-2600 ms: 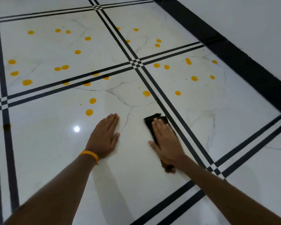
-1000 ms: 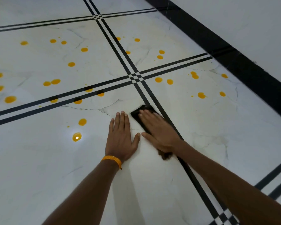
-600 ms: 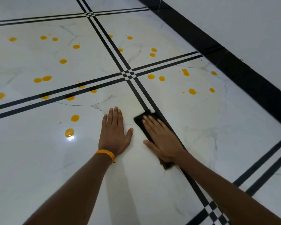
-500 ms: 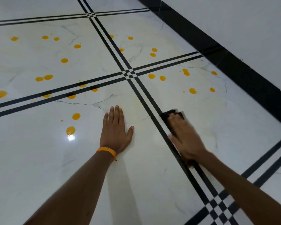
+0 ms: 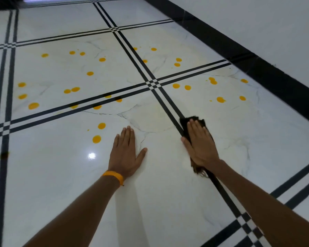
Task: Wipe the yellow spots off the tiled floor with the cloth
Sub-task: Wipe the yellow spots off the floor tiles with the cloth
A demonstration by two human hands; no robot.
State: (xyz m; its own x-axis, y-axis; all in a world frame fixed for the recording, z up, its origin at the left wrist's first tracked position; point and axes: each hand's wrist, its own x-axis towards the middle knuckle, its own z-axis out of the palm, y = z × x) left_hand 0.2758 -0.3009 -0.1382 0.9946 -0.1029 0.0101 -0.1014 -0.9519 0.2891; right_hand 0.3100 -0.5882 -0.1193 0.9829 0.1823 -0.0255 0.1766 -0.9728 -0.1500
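A dark cloth point(image 5: 185, 123) lies on the white tiled floor point(image 5: 61, 175), right on a black tile stripe. My right hand point(image 5: 200, 143) presses flat on the cloth with straight fingers and covers most of it; a frayed end shows by my wrist. My left hand point(image 5: 126, 154), with an orange wristband, rests flat on the floor to the cloth's left. Several yellow spots are scattered on the tiles ahead; the nearest two point(image 5: 96, 139) lie just left of my left hand. A faint yellowish smear point(image 5: 150, 120) marks the tile between my hands.
Black double stripes point(image 5: 151, 84) cross the floor between tiles. A black skirting band point(image 5: 257, 68) and white wall point(image 5: 266, 24) run along the right side. A light reflection point(image 5: 91, 155) glints left of my left wrist.
My right hand slid the cloth rightward from the tile between my hands over the black stripe, then slightly back onto it. The spots on the wiped area are gone. My left hand stayed planted.
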